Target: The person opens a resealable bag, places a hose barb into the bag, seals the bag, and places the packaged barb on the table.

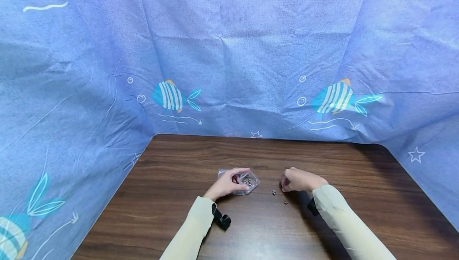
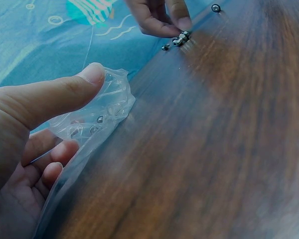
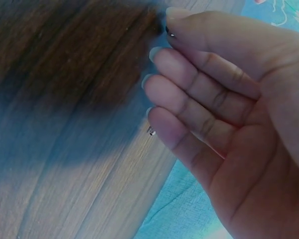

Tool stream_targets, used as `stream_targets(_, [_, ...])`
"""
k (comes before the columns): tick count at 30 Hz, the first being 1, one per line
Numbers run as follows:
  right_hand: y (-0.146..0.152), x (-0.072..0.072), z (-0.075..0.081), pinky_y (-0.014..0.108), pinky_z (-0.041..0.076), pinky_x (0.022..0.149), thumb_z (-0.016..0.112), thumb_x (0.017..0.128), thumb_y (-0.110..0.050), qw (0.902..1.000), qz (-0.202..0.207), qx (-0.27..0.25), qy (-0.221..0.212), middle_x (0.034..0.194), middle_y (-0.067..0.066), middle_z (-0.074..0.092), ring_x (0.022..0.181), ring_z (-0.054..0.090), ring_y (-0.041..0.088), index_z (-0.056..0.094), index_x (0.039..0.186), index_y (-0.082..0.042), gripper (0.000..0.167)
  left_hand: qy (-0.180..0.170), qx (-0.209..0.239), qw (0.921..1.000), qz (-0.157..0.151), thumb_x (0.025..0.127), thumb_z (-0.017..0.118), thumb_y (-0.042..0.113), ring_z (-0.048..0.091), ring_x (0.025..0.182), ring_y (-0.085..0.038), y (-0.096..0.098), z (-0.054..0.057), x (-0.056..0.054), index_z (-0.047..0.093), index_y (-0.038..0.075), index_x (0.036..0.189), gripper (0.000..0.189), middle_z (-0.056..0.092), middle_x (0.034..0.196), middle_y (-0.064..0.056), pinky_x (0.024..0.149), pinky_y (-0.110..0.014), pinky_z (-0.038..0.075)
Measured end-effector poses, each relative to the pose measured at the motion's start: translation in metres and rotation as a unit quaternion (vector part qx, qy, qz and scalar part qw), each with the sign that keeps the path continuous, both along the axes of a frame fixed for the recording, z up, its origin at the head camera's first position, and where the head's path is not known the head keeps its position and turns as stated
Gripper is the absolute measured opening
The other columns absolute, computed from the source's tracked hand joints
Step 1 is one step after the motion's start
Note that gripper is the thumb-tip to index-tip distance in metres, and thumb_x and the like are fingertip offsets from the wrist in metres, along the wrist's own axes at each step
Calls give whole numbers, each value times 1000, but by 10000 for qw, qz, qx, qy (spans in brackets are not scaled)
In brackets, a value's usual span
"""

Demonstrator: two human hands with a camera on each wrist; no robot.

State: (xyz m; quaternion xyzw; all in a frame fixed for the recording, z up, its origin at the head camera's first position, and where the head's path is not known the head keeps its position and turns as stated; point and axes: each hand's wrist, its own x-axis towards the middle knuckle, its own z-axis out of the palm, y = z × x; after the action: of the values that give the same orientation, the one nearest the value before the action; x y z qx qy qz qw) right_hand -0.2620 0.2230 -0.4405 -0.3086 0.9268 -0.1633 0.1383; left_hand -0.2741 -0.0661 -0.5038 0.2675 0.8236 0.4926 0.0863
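My left hand (image 1: 226, 183) holds a clear plastic bag (image 1: 256, 184) on the table, thumb along one side of its mouth and fingers at the other. Inside the bag lie several small shiny metal pieces (image 2: 100, 119). To the right, my right hand (image 1: 298, 180) is low over the table with its fingers curled. In the right wrist view, thumb and index finger pinch a tiny dark metal piece (image 3: 170, 34), mostly hidden by the fingertips. Between the hands sits a small cluster of metal pieces (image 1: 274, 192), and another small piece (image 1: 285, 202) lies nearer me.
The dark wood-grain table (image 1: 258, 228) ends at a blue fish-print cloth (image 1: 251, 73) hanging behind and at the sides. A black wrist-camera mount (image 1: 222, 220) sticks out from the left wrist over the table.
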Motion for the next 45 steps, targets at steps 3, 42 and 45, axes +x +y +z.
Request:
stream_targets(3, [0,-2,1,19,41,54,71,83,-9,9999,81,-18,125,67,-12,61,58,46,-1,69,72,-15,13,-3,-75,10000,15,79,80,21,47,67,-5,1,0,-1,58,14,133,59,54,78,4,59,-19,40])
stream_targets(42, [-29,-14,11,20,49,63,70,87,-13,9879,534,-656,1298,75,-7,63,67,53,-1,69,80,-11,7,24,-70,10000,32,79,80,22,47,66,-4,0,-2,0,58,15,133,58,53,76,5,57,-18,40])
stream_targets(45, [-32,-15,11,20,50,64,70,86,-12,9873,548,-717,1311,76,-7,64,68,54,-1,69,81,-11,6,59,-20,10000,-2,79,80,21,46,65,-4,0,-1,0,58,13,132,58,54,77,4,57,-19,40])
